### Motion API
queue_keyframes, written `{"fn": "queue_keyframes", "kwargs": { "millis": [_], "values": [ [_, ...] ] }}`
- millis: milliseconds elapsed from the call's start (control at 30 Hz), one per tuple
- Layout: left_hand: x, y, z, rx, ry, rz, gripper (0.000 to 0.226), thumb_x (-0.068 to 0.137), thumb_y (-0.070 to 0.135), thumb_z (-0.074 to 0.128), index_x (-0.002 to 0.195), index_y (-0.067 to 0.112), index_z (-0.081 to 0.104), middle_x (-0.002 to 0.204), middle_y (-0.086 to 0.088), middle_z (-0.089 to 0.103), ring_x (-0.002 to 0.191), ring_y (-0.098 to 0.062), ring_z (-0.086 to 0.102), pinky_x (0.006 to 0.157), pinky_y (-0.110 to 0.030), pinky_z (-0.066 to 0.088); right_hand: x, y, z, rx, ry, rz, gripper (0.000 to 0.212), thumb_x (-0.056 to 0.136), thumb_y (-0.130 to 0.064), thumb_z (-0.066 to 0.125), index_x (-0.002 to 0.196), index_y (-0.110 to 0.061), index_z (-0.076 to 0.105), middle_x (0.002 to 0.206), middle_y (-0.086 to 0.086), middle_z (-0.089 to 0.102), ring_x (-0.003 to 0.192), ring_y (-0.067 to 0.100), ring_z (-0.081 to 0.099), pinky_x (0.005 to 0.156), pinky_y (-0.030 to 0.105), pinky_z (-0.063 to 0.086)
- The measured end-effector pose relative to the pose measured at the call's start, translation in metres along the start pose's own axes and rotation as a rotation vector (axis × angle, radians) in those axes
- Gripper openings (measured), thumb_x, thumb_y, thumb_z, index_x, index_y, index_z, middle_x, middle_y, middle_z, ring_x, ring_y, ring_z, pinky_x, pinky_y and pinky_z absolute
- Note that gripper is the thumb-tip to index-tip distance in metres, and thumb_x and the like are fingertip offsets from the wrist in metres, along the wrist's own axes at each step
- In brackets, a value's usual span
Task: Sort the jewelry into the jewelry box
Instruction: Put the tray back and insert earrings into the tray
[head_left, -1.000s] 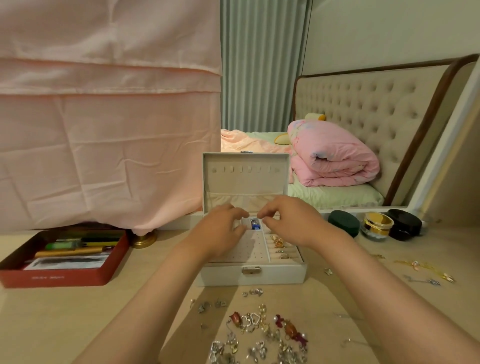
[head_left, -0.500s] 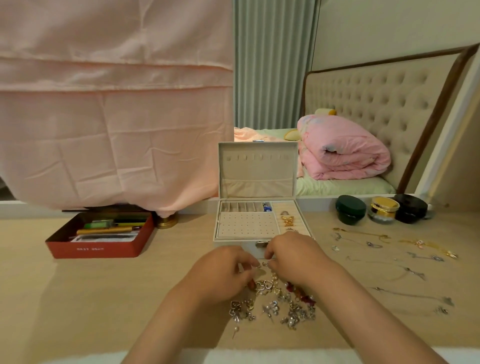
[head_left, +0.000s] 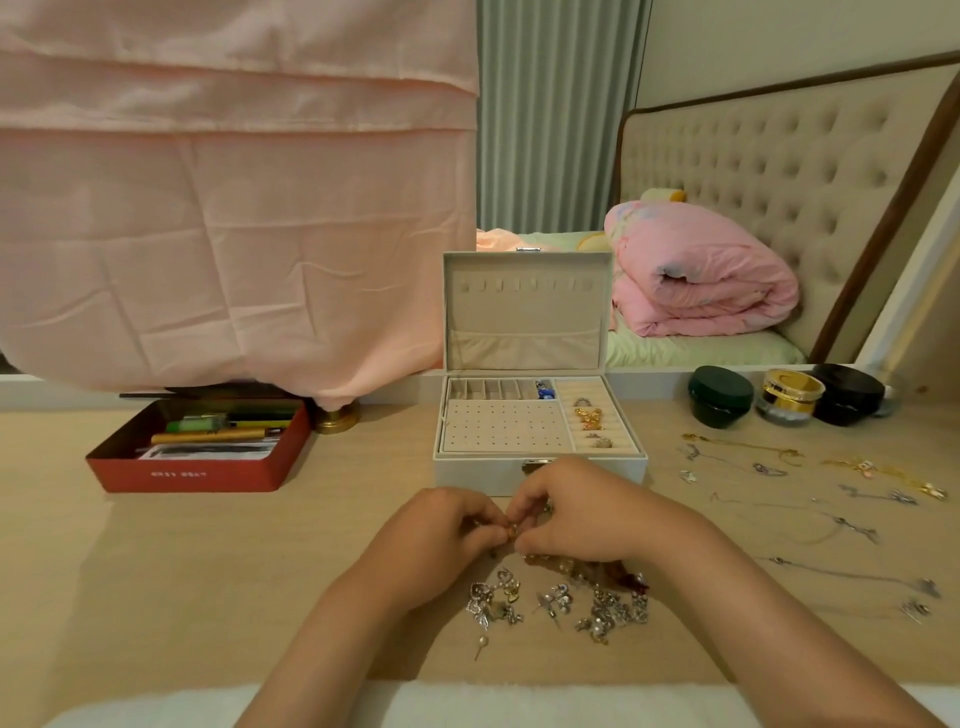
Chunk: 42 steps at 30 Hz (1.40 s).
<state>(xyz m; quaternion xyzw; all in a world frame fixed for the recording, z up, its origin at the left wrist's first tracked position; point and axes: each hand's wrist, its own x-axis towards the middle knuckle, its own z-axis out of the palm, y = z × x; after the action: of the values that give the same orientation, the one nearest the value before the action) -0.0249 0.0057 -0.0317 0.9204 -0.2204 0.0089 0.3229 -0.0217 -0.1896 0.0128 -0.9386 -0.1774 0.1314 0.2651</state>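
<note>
Grip: left hand (head_left: 445, 526), right hand (head_left: 577, 513) (fingertips together) on gold piece (head_left: 512, 530)

Your worktop (head_left: 208, 571) is pale wood. The white jewelry box (head_left: 478, 474) sits mid-back with its lid up. To its left there's a red tin (head_left: 187, 475) of pens, with a brass foot (head_left: 337, 417) just behind it. Back right you've got a green jar (head_left: 720, 396), a gold jar (head_left: 792, 395) and a black jar (head_left: 847, 394) in a row, with thin chains (head_left: 769, 469) spread in front. A pile of earrings (head_left: 561, 605) sits nearest you.
</note>
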Motion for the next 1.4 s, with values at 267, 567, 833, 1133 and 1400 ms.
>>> {"fn": "queue_keyframes", "kwargs": {
  "millis": [267, 567, 833, 1133, 1400],
  "values": [
    [0.000, 0.014, 0.005, -0.606, 0.186, -0.123, 0.006, 0.091, 0.017, 0.069, 0.095, 0.020, 0.072, 0.087, -0.009, 0.072, 0.076, -0.015, 0.062, 0.078, -0.035, 0.051, -0.006, 0.000, -0.011, 0.475, 0.160, 0.006, 0.018, 0.085, -0.007, 0.079, 0.098, -0.017, 0.075, 0.081, 0.003, 0.077, 0.058, 0.014, 0.067, 0.054, 0.022, 0.053],
    [0.021, 0.034, -0.025, -0.704, 0.221, -0.125, 0.009, 0.094, 0.011, 0.064, 0.099, 0.014, 0.070, 0.081, 0.002, 0.070, 0.072, -0.009, 0.064, 0.063, -0.020, 0.048, -0.003, 0.005, -0.024, 0.614, 0.201, 0.024, 0.012, 0.086, -0.014, 0.079, 0.097, -0.016, 0.077, 0.092, 0.003, 0.078, 0.083, 0.011, 0.072, 0.075, 0.023, 0.058],
    [0.029, 0.029, -0.026, -0.749, 0.133, -0.150, 0.018, 0.101, 0.015, 0.054, 0.102, 0.013, 0.072, 0.082, 0.005, 0.070, 0.071, -0.012, 0.061, 0.070, -0.025, 0.051, -0.001, 0.020, -0.021, 0.800, -0.001, 0.049, 0.022, 0.093, -0.005, 0.069, 0.113, -0.012, 0.072, 0.103, 0.011, 0.077, 0.089, 0.017, 0.069, 0.083, 0.032, 0.057],
    [0.010, 0.006, -0.018, -0.620, 0.080, -0.209, 0.022, 0.102, 0.018, 0.052, 0.090, 0.009, 0.069, 0.080, 0.001, 0.069, 0.071, -0.017, 0.062, 0.070, -0.032, 0.050, 0.000, 0.022, -0.011, 0.733, -0.089, 0.105, 0.037, 0.084, 0.007, 0.074, 0.116, -0.011, 0.070, 0.091, 0.010, 0.075, 0.081, 0.023, 0.070, 0.071, 0.031, 0.058],
    [-0.001, -0.006, -0.007, -0.417, -0.115, -0.215, 0.031, 0.102, 0.005, 0.043, 0.102, 0.023, 0.069, 0.074, 0.003, 0.067, 0.069, -0.007, 0.061, 0.067, -0.019, 0.049, 0.004, 0.016, 0.001, 0.575, -0.006, 0.079, 0.043, 0.083, 0.007, 0.075, 0.119, -0.016, 0.067, 0.086, 0.002, 0.076, 0.080, 0.031, 0.070, 0.063, 0.036, 0.055]
  ]
}}
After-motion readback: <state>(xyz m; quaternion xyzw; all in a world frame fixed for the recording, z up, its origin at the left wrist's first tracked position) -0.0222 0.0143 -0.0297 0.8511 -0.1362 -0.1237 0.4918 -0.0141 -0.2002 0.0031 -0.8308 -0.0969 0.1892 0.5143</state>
